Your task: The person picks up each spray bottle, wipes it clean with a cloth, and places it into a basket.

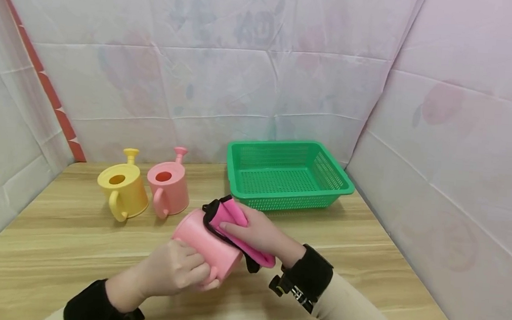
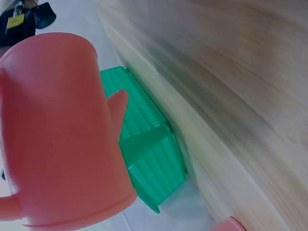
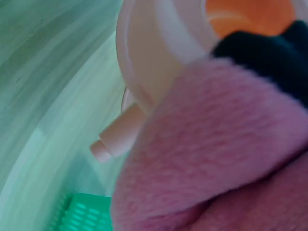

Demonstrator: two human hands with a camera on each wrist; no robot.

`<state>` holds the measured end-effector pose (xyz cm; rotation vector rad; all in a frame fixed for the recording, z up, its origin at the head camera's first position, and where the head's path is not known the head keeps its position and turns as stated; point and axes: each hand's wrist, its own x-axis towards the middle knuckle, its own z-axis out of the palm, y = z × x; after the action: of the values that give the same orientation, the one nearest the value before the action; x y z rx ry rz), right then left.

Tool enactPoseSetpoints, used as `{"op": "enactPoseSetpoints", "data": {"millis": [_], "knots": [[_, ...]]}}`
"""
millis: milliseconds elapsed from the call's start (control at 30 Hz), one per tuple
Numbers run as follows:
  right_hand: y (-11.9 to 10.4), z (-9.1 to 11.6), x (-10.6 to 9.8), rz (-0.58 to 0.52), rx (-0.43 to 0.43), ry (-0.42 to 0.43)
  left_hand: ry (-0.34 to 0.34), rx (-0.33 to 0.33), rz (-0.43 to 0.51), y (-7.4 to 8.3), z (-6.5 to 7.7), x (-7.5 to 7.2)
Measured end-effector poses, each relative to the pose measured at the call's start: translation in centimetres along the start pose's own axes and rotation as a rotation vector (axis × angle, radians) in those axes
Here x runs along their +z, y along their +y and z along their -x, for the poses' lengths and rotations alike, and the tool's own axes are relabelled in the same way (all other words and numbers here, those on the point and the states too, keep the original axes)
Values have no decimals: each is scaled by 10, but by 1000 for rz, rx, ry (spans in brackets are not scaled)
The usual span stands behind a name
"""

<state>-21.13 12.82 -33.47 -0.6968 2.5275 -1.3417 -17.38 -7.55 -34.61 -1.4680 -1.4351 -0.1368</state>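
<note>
And here a tilted pink watering can (image 1: 211,248) is gripped by the left hand (image 1: 177,268), between both hands, while a pink cloth (image 3: 207,139) is held by the right hand (image 1: 257,229) against it! Beyond the left, a yellow can (image 1: 134,191) and second pink can (image 1: 177,194) are seen; beyond the right, a green basket (image 1: 289,199).

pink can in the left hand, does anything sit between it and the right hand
Yes: the pink cloth, held in the right hand, covers part of the pink can there. Nothing else visible stands between them.
</note>
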Motion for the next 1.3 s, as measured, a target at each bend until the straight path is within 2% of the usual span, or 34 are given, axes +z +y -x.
{"op": "enactPoseSetpoints", "data": {"millis": [133,367,467,533,700,833,967,1200,1300], "knots": [[-8,7,7,143,-99,56,-10,-31,-18,-4,6,0],[-19,15,20,449,-374,162,-12,-82,-83,-11,10,0],[-22,18,23,531,-410,181,-20,-79,-109,-11,10,-1],[-24,18,22,531,-400,174,-28,-67,-120,-9,8,-1],[-28,14,19,461,-334,115,-27,-17,-119,-5,2,0],[-28,4,11,360,-253,36,-38,17,-75,-1,-5,0],[-23,-5,0,209,-128,-42,-61,46,-38,4,-13,-2],[-5,-13,-15,-187,48,-195,-74,89,17,13,-22,-4],[-2,-14,-17,-235,66,-210,-78,93,34,15,-22,-3]]}}
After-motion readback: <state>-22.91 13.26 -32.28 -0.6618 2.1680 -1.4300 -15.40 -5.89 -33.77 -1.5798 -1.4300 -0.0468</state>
